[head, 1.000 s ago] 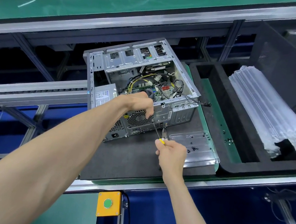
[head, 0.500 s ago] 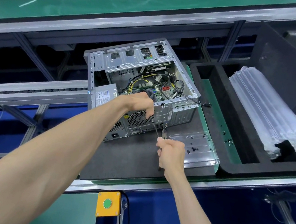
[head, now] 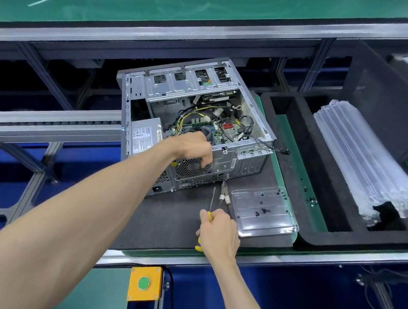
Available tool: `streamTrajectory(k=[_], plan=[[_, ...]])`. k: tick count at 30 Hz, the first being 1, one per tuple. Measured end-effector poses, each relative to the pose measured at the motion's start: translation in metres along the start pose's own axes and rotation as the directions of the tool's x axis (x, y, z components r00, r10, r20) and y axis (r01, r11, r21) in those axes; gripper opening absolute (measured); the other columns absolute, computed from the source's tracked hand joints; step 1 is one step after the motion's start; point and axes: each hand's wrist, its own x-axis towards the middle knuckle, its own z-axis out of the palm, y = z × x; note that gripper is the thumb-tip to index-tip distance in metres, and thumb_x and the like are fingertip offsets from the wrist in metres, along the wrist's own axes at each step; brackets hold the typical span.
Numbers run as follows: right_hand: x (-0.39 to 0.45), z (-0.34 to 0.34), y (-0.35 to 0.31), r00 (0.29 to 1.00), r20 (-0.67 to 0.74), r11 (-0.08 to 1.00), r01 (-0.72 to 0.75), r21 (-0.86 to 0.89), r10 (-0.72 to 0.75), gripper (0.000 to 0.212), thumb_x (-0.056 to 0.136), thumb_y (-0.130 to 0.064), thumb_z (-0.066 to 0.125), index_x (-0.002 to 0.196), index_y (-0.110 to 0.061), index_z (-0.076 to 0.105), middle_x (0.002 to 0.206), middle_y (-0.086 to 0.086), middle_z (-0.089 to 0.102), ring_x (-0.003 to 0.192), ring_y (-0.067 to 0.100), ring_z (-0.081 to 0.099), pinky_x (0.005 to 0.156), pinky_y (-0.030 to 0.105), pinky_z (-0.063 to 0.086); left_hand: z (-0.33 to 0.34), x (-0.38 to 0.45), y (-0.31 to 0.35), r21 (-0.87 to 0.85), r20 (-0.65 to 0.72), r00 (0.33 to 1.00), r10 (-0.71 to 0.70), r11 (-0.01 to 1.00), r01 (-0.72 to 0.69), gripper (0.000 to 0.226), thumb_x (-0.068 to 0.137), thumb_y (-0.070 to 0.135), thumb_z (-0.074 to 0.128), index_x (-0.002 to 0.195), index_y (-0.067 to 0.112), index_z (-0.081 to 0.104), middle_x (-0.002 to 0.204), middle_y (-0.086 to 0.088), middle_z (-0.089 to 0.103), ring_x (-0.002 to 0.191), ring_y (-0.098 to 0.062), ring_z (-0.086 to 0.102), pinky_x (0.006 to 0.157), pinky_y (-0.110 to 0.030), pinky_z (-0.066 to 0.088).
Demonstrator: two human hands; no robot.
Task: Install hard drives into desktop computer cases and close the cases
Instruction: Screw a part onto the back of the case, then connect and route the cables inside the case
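The left hand has its grip curled over the near rear edge of the open computer case; the right hand, nearer on the surface, clasps a yellow-handled screwdriver just short of the case.

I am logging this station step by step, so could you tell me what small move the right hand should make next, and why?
Probably set the tools down on the dark mat. The right hand grips a yellow-handled screwdriver and pliers clear of the open computer case, engaging nothing, while the left hand grips the case's rear edge. No hard drive is in hand.
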Motion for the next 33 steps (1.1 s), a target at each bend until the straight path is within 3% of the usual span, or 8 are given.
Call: streamTrajectory(k=[6,9,13,20,24,28,30,33], plan=[[0.019,-0.003,-0.017,0.997,0.059,0.985,-0.064,0.160,0.055,0.042,0.098,-0.041,0.057,0.072,-0.008,0.056,0.078,0.014,0.070,0.076,0.031,0.068,0.074,0.038,0.054,-0.001,-0.006,0.002,0.022,-0.008,1.000,0.021,1.000,-0.021,0.033,0.043,0.023,0.066,0.036,0.018,0.034,0.045,0.007,0.036,0.053,-0.019,0.031,0.052,-0.030,0.025],[0.023,-0.005,-0.021,0.986,0.121,0.939,-0.150,0.310,0.117,0.040,0.097,-0.036,0.060,0.070,-0.007,0.054,0.069,0.014,0.072,0.050,0.022,0.069,0.062,0.036,0.060,-0.001,-0.004,0.000,0.034,-0.021,0.998,0.064,0.997,-0.063,0.033,0.051,0.019,0.069,0.038,0.016,0.039,0.070,-0.003,0.054,0.063,-0.021,0.042,0.051,-0.028,0.029],[0.031,-0.008,-0.024,0.966,0.173,0.881,-0.249,0.403,0.194,0.036,0.096,-0.028,0.063,0.082,0.005,0.065,0.066,0.014,0.073,0.051,0.022,0.071,0.052,0.025,0.055,-0.001,0.001,-0.003,0.042,-0.030,0.997,0.066,0.997,-0.064,0.032,0.061,0.014,0.072,0.041,0.016,0.047,0.095,-0.004,0.053,0.072,-0.024,0.049,0.055,-0.029,0.035],[0.050,-0.013,-0.025,0.967,0.178,0.921,-0.230,0.315,0.180,0.034,0.091,-0.027,0.070,0.079,0.004,0.063,0.054,0.004,0.069,0.047,0.009,0.068,0.047,0.020,0.048,-0.003,-0.001,-0.002,0.058,-0.012,0.998,0.058,0.997,-0.058,0.032,0.057,0.018,0.069,0.036,0.014,0.045,0.096,-0.003,0.051,0.058,-0.021,0.044,0.051,-0.026,0.031],[0.062,-0.025,-0.030,0.972,0.185,0.952,-0.189,0.242,0.146,0.032,0.090,-0.025,0.069,0.085,0.006,0.065,0.056,0.007,0.070,0.047,0.015,0.068,0.051,0.026,0.055,-0.004,0.001,-0.001,0.039,0.012,1.000,0.011,0.999,-0.012,0.022,0.055,0.027,0.069,0.064,0.010,0.059,0.103,-0.006,0.056,0.083,-0.027,0.059,0.066,-0.035,0.046],[0.069,-0.058,-0.045,0.995,-0.010,0.994,0.104,0.029,-0.103,0.030,0.092,-0.030,0.057,0.069,-0.010,0.061,0.053,0.003,0.063,0.055,0.024,0.062,0.059,0.035,0.049,-0.007,0.006,-0.004,0.038,0.049,0.999,0.013,0.999,-0.015,0.061,0.068,0.055,0.071,0.110,0.011,0.071,0.111,0.000,0.057,0.110,-0.028,0.060,0.095,-0.044,0.048],[0.074,-0.078,-0.052,0.933,-0.132,0.942,0.334,-0.019,-0.334,0.031,0.090,-0.026,0.058,0.061,-0.018,0.053,0.046,-0.005,0.053,0.051,0.018,0.049,0.058,0.037,0.041,-0.008,0.006,-0.007,-0.013,0.057,0.998,0.032,0.999,-0.031,0.050,0.075,0.072,0.060,0.097,0.029,0.072,0.105,0.007,0.057,0.104,-0.018,0.060,0.094,-0.041,0.045],[0.084,-0.106,-0.064,0.782,-0.292,0.793,0.599,0.112,-0.550,0.029,0.089,-0.021,0.059,0.061,-0.017,0.050,0.042,-0.006,0.042,0.042,0.017,0.038,0.052,0.035,0.037,-0.008,0.011,-0.009,-0.176,-0.018,0.997,-0.073,0.982,0.069,0.048,0.091,0.069,0.043,0.095,0.031,0.072,0.118,0.002,0.062,0.108,-0.016,0.058,0.099,-0.038,0.043]])
